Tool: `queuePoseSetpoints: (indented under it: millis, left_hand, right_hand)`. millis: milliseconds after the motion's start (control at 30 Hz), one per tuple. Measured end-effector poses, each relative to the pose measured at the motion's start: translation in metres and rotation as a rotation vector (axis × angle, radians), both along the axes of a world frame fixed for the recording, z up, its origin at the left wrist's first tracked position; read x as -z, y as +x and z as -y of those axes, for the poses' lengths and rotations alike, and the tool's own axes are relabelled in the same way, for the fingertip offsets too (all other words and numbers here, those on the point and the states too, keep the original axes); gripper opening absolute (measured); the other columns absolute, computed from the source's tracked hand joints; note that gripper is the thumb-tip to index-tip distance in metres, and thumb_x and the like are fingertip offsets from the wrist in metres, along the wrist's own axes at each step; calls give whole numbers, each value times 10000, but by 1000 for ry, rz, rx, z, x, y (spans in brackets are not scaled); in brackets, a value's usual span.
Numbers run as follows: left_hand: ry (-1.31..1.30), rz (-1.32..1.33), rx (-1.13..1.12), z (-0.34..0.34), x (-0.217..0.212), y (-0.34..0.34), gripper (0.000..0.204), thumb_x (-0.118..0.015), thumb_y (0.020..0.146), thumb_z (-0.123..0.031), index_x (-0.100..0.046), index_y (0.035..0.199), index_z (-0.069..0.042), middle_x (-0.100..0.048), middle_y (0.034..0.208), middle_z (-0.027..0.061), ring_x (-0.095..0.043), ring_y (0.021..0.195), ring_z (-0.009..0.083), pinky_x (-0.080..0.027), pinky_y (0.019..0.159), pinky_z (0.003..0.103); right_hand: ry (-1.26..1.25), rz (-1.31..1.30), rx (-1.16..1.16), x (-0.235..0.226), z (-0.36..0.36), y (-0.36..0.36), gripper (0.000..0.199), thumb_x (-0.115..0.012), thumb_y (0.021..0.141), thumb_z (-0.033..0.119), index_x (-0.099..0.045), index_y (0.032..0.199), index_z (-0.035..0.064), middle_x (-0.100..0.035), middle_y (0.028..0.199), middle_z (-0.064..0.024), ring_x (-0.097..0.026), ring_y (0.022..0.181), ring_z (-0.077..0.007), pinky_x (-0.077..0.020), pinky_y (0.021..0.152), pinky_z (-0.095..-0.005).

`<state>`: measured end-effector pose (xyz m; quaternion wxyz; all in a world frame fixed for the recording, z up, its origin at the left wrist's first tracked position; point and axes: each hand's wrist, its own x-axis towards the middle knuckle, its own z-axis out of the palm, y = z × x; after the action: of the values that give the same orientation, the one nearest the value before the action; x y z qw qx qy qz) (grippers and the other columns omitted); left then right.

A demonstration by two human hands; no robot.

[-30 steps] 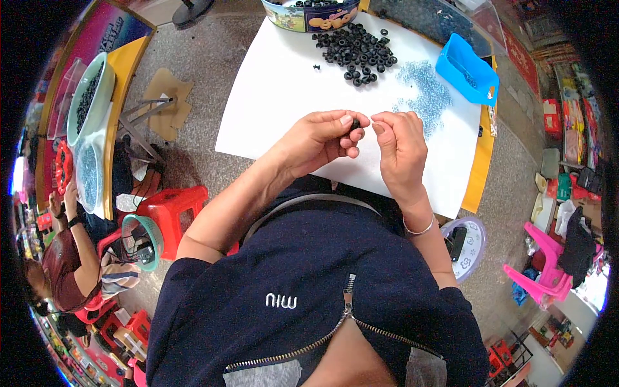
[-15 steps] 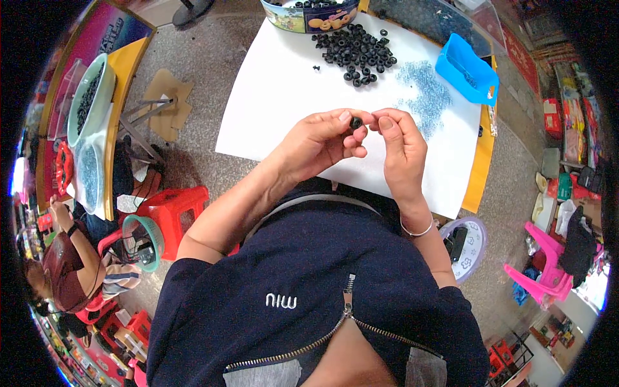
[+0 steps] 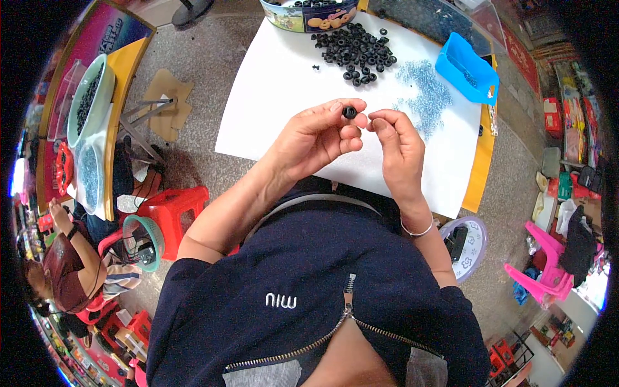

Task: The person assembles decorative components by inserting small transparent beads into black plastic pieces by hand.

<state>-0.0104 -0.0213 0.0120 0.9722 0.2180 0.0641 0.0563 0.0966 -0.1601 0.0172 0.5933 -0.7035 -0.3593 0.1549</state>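
Over the white tabletop, my left hand [image 3: 317,137] pinches a small round black part [image 3: 349,112] with a hole in its middle between thumb and forefinger. My right hand [image 3: 401,149] is just to its right, thumb and forefinger pressed together; whatever is in that pinch is too small to make out. The fingertips of the two hands are slightly apart. Beyond them lies a pile of similar black ring-like parts [image 3: 354,50]. A spread of tiny pale-blue clear pieces [image 3: 425,93] lies to the right of the pile.
At the back stands a round tin [image 3: 309,19] holding black parts. A blue tray [image 3: 461,68] with some small pieces sits at the right edge of the white sheet [image 3: 258,97]. Left, another table bears a pale green basin [image 3: 103,71]; a person [image 3: 74,258] sits near a red stool [image 3: 180,219].
My left hand has shifted slightly up and left with the black part, whose hole now faces up more. The right fingertips have parted a little from the left ones.
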Motion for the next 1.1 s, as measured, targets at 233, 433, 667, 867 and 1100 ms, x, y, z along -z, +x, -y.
queuePoseSetpoints:
  millis: [233, 433, 667, 867, 1100]
  left_hand:
    - [-331, 243, 161, 3, -5, -1, 371, -460, 985, -229, -497, 1229, 48, -586, 970, 105, -516, 749, 121, -482, 754, 309]
    - [-22, 30, 12, 8, -26, -6, 348, -459, 986, -235, -507, 1194, 40, -497, 812, 29, -439, 645, 83, -435, 588, 253]
    - [-55, 36, -15, 7, -32, -9, 237, -447, 984, -178, -514, 1088, 24, -441, 717, -11, -342, 539, 50, -347, 456, 217]
    - [101, -150, -53, 4, -16, -2, 216, -445, 988, -187, -519, 1044, 7, -437, 708, -18, -351, 534, 60, -367, 471, 218]
    - [51, -139, -83, 5, 11, 4, 324, -428, 996, -182, -510, 1208, 49, -552, 875, 49, -546, 699, 130, -513, 739, 294]
  right_hand:
    - [25, -2, 7, 1, 0, -2, 121, -574, 914, 98, -635, 960, 5, -624, 850, -88, -613, 769, -156, -477, 695, -274]
    - [25, -24, 6, 1, -1, -2, 124, -578, 913, 102, -640, 964, 9, -625, 852, -86, -614, 769, -152, -477, 689, -272]
    - [-40, -15, -21, -3, 1, -3, 150, -551, 939, 122, -626, 990, 3, -631, 870, -69, -602, 814, -129, -468, 733, -254]
    - [-72, -6, -36, -2, 2, -4, 170, -518, 962, 127, -608, 1011, -9, -635, 883, -58, -595, 859, -114, -460, 779, -238]
    - [-17, 62, 8, -1, 0, -3, 138, -533, 947, 102, -612, 999, 2, -627, 917, -68, -585, 846, -117, -455, 775, -245]
